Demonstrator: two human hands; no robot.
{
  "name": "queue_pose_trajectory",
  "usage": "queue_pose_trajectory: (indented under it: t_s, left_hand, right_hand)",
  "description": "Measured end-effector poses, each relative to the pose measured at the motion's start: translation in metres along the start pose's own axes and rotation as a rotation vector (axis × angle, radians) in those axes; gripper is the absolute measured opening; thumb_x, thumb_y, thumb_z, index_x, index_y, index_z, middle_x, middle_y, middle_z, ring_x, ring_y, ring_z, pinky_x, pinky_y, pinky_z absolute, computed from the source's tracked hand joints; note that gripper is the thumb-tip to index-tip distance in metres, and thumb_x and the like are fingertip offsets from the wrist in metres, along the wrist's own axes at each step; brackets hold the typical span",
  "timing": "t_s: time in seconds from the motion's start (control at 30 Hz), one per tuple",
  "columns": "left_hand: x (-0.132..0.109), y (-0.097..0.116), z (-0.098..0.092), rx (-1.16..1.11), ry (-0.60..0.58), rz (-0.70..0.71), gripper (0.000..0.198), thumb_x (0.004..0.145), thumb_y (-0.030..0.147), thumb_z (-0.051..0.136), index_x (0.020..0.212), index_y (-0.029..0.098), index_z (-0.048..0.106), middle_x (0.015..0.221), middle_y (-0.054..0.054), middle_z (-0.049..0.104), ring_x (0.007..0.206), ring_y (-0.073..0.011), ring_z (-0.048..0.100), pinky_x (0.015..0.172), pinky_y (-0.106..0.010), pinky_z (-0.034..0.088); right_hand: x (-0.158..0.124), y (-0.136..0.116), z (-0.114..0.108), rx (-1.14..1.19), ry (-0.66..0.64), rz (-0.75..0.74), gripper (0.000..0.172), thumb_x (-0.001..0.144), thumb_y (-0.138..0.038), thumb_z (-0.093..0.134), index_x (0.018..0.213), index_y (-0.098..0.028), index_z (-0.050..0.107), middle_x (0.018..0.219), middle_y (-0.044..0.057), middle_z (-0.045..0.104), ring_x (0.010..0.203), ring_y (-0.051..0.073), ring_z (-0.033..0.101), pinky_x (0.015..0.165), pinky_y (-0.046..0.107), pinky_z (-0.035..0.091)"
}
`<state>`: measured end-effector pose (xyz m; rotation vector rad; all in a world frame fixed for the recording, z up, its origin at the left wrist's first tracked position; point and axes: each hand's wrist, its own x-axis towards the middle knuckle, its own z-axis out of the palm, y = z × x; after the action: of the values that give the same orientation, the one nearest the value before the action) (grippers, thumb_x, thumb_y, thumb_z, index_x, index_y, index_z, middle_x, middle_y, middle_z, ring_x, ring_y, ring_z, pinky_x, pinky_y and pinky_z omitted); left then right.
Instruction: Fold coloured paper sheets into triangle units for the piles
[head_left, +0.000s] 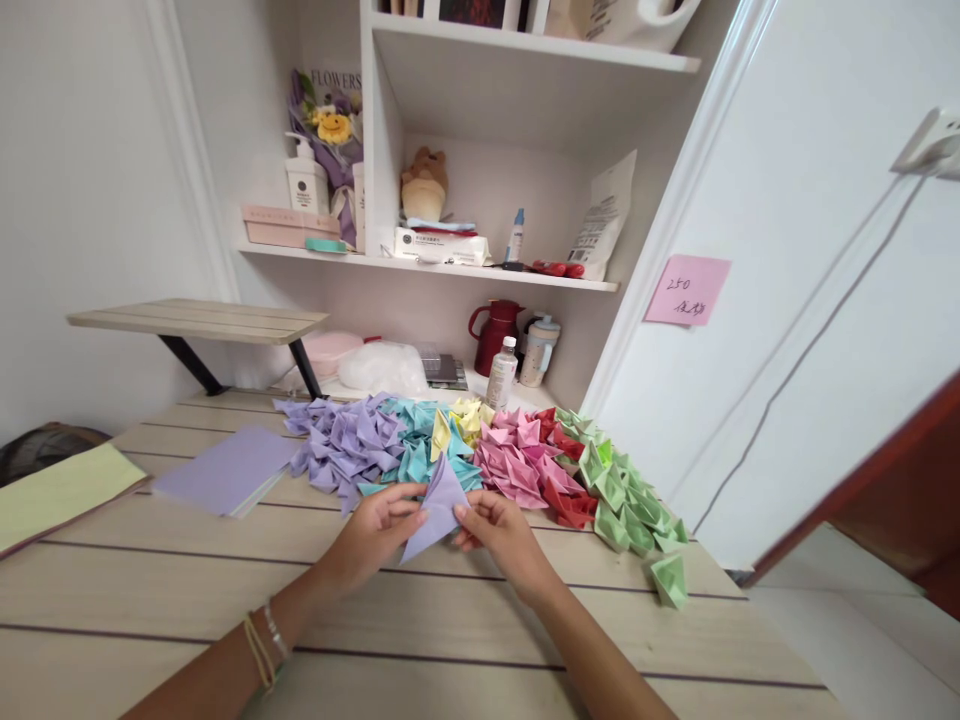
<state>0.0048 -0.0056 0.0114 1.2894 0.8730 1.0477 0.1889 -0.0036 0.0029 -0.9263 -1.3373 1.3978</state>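
Landmark for all positions: the pink paper boats (514, 460), heaped on your slatted wooden table (420, 625).

Workpiece: one folded purple paper (441, 505), held between your two hands, nearer to you than the pink boats and to their left. Its upper end comes to a point; a lower corner hangs down toward the tabletop. Contact with the table: cannot tell.

Your left hand (375, 535), in front and to the left of the pink boats, pinches the paper's left edge between thumb and forefinger; the other fingers are curled in. Your right hand (502, 540), just in front of the pink boats, grips the right edge, thumb on the near face, fingers bent behind and partly hidden.

Surroundings: teal boats (420, 455) lie left of the pink boats, with purple boats (345, 445) farther left. Yellow boats (466, 420) sit at their back left. Red boats (574, 507) border them on the right; green boats (622, 495) spread beyond those. A single green boat (670, 580) rests to the right of the pink boats and closer to you. Flat purple sheets (225, 470) lie well to their left. A white-capped bottle (502, 375) stands upright behind them.
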Motion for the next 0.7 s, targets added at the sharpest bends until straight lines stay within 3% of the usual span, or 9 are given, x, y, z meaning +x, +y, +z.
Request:
queue_pose_trajectory:
  t_s: [0.23,0.47,0.7]
  left_hand:
    - [0.0,0.004,0.002,0.048,-0.007,-0.022,0.03,0.066,0.034,0.069,0.083,0.012,0.06,0.067,-0.003,0.066,0.054,-0.0117,0.057,0.049,-0.02,0.041]
    - [-0.004,0.006,0.004,0.017,-0.03,-0.065,0.038,0.065,0.034,0.07,0.095,0.014,0.057,0.075,-0.005,0.067,0.066,-0.018,0.063,0.058,-0.027,0.05]
    - [0.001,-0.008,0.001,0.079,0.002,-0.013,0.048,0.056,0.026,0.076,0.098,0.017,0.055,0.073,0.0,0.062,0.058,-0.015,0.063,0.053,-0.024,0.049]
  right_hand:
    - [0.0,-0.001,0.004,0.038,0.033,-0.016,0.038,0.064,-0.045,0.069,0.083,-0.014,0.06,0.052,-0.003,0.057,0.046,0.009,0.054,0.046,0.02,0.045]
    - [0.002,0.007,0.003,-0.057,0.141,-0.059,0.039,0.066,-0.045,0.067,0.087,-0.012,0.064,0.062,0.002,0.062,0.05,0.011,0.055,0.05,0.024,0.048]
    - [-0.004,0.003,0.009,-0.13,0.075,-0.038,0.049,0.071,-0.047,0.062,0.106,-0.013,0.062,0.075,0.006,0.066,0.061,0.015,0.058,0.057,0.029,0.051]
